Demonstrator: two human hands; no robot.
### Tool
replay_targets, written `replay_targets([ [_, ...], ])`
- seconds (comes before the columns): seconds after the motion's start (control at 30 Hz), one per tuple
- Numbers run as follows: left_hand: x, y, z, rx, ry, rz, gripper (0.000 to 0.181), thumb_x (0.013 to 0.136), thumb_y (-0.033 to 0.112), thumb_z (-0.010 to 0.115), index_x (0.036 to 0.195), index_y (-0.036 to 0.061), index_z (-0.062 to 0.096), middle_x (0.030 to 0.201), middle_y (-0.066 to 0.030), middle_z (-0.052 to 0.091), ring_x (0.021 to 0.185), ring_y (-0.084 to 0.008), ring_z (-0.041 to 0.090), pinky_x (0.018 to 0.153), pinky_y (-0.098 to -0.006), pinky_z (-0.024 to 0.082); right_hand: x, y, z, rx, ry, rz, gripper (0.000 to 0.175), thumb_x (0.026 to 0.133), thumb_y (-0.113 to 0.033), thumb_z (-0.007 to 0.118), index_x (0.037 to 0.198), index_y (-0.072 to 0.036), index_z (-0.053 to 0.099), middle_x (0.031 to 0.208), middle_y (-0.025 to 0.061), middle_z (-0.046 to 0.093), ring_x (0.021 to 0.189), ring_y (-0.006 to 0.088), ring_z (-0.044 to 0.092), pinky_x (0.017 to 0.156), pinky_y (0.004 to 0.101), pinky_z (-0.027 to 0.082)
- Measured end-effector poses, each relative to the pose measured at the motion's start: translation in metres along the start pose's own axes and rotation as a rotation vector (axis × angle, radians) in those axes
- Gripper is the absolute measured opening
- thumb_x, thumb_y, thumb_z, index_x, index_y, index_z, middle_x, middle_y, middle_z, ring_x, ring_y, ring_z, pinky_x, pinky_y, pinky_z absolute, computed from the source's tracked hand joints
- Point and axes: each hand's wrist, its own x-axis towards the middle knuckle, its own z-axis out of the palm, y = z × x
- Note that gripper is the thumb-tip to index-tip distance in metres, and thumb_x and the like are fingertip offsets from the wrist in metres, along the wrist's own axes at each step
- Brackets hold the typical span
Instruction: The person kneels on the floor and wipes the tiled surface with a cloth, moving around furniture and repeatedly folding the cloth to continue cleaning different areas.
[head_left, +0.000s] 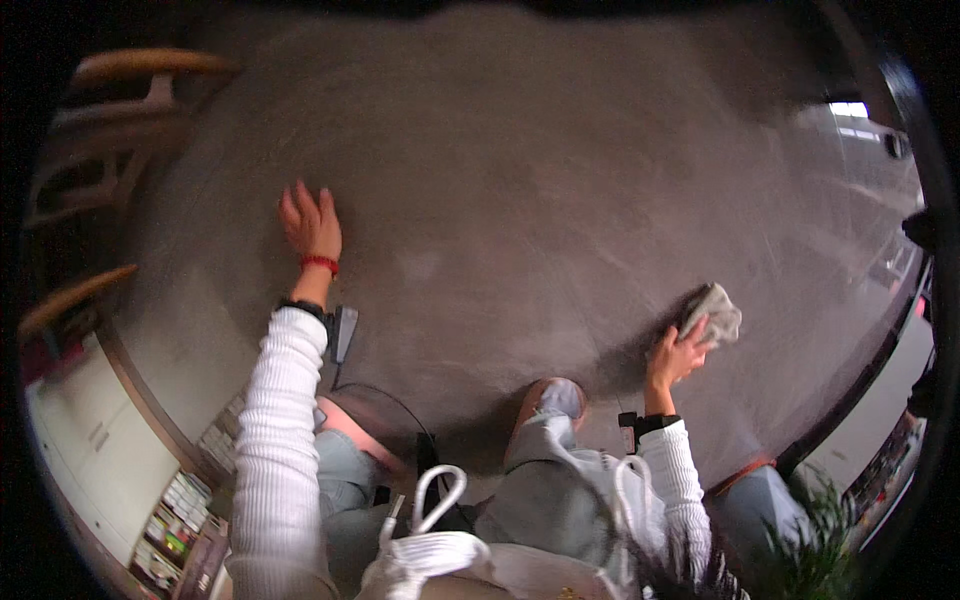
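Note:
My left hand (313, 223) is stretched out over a dark grey floor (480, 195), fingers spread, with nothing in it. Whether its palm touches the floor, I cannot tell. A red bracelet (320, 263) circles that wrist, and a strapped-on device (343, 335) with a thin cable sits just below it. On the right, my right hand (677, 357) grips a crumpled greyish cloth (716, 316). A black band with a small device (628, 433) is on my right wrist. Contact between the cloth and the floor is not clear.
Chairs with curved wooden rails (157, 61) stand at the left. A white cabinet (82, 442) and shelves of small items (176, 517) are at the lower left. One of my feet (559, 396) is near the middle. A green plant (814, 525) is at the lower right.

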Motion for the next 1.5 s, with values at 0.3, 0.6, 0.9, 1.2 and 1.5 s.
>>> replay_targets([
  [0.3,0.056,-0.122,-0.094,-0.524,0.015,-0.049,0.061,0.092,0.048,0.036,0.138,0.0082,0.029,0.142,-0.0183,0.024,0.131,-0.0338,0.023,0.107,-0.0427,0.021,-0.059,-0.278,0.028,0.067,0.051,-0.687,0.067,0.08,-0.032,0.06,0.139,-0.029,0.029,0.139,0.0237,0.026,0.121,0.0428,0.029,0.094,0.0547,0.032],
  [0.6,-0.068,-0.289,-0.172,-0.922,-0.091,-0.683,0.058,0.093,0.047,0.038,0.142,0.0177,0.026,0.149,-0.0033,0.014,0.138,-0.0192,0.008,0.109,-0.0459,0.009,-0.231,-0.528,0.049,0.007,0.095,-1.177,0.054,0.079,-0.042,0.056,0.131,-0.036,0.041,0.133,0.0103,0.04,0.116,0.0384,0.04,0.089,0.0532,0.038],
  [0.9,-0.005,-0.289,-0.153,-0.983,-0.096,-0.42,0.058,0.093,0.046,0.037,0.139,0.0124,0.028,0.144,-0.0093,0.018,0.134,-0.0239,0.018,0.108,-0.0401,0.017,-0.436,-0.422,0.051,0.246,-0.302,-2.138,0.032,0.07,-0.025,0.061,0.101,-0.029,0.066,0.126,0.0017,0.047,0.107,0.0284,0.045,0.08,0.044,0.041],
  [1.2,0.01,-0.105,-0.042,-0.896,-0.224,0.384,0.039,0.091,0.016,0.048,0.128,0.0054,0.043,0.133,-0.0108,0.037,0.125,-0.0267,0.031,0.103,-0.0404,0.026,-0.247,-0.231,-0.033,0.529,-0.241,-0.942,0.067,0.05,-0.002,0.068,0.115,-0.016,0.059,0.115,0.014,0.053,0.107,0.0372,0.048,0.094,0.0426,0.038],
  [1.5,0.004,-0.167,-0.006,-1.023,-0.41,0.437,0.051,0.086,0.013,0.05,0.132,-0.0011,0.032,0.137,-0.017,0.029,0.135,-0.0303,0.017,0.11,-0.0439,0.013,-0.169,0.059,0.023,0.97,0.428,0.38,0.051,0.078,-0.012,0.058,0.126,-0.002,0.048,0.118,0.0116,0.056,0.102,0.0205,0.054,0.084,0.03,0.043],
])
